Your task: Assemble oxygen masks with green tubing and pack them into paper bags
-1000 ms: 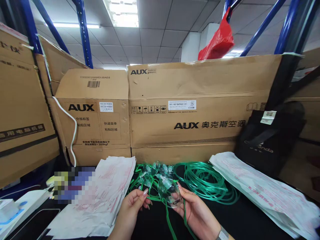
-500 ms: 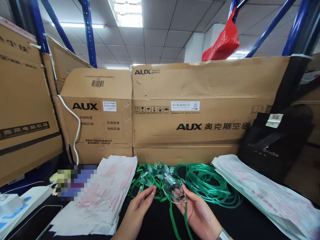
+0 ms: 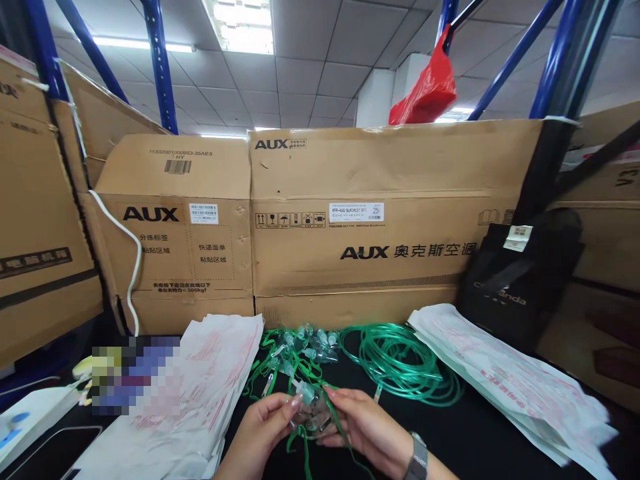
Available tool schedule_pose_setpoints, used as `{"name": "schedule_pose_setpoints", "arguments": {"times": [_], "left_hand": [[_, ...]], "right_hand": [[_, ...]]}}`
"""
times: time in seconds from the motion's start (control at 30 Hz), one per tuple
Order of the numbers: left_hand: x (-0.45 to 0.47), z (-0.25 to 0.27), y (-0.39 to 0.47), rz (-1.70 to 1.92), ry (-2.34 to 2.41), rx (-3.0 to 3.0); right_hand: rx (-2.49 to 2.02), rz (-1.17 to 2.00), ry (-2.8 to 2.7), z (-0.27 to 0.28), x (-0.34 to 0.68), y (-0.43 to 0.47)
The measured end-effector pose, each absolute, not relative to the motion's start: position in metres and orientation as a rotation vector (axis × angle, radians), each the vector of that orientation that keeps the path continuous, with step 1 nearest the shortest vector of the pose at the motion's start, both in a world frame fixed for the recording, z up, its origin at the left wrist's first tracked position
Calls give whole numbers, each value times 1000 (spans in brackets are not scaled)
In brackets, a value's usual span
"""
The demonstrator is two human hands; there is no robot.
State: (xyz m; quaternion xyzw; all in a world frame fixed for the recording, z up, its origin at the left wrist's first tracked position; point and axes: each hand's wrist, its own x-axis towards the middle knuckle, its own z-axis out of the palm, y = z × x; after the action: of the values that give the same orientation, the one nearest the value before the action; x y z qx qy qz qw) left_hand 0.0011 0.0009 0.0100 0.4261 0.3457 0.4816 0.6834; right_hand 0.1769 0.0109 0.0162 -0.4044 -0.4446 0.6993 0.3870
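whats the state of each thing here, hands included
left hand: gripping the clear mask
right hand: gripping the mask too
clear mask: in both hands
green strap: dangling
green tubing: coiled
left-side white packets: stacked flat
right-side white packets: lying flat
red bag: hanging
ceiling light: lit

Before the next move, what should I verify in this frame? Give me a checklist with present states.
1. Left hand on the clear mask: ok, at its connector end.
2. Right hand supporting the mask: ok, at its other side.
3. Mask apart from the coiled green tubing: ok.
4. Green straps on the held mask untwisted: cannot tell.
5. Mask pile behind neatly sorted: not ok, straps jumbled.
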Motion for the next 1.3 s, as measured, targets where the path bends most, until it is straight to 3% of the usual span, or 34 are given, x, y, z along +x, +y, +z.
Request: {"name": "schedule_pose_setpoints", "arguments": {"times": [0.07, 0.13, 0.23, 0.33, 0.8, 1.13, 1.3], "left_hand": [[0, 8, 3, 1085, 797, 862], [0, 5, 4, 1076, 807, 767], [1, 1, 6, 1063, 839, 674], [2, 0, 6, 1085, 852, 625], [2, -5, 9, 1108, 845, 597], [4, 3, 5, 1110, 913, 622], [3, 3, 4, 1120, 910, 710]], "right_hand": [[-1309, 1322, -1477, 19, 194, 23], [-1565, 457, -1778, 23, 216, 35], [-1734, 83, -1708, 26, 247, 49], [-1866, -62, -1657, 21, 264, 57], [-1840, -145, -1599, 7, 290, 81], [-1656, 105, -1582, 18, 296, 76], [-1467, 175, -1318, 36, 305, 67]]}}
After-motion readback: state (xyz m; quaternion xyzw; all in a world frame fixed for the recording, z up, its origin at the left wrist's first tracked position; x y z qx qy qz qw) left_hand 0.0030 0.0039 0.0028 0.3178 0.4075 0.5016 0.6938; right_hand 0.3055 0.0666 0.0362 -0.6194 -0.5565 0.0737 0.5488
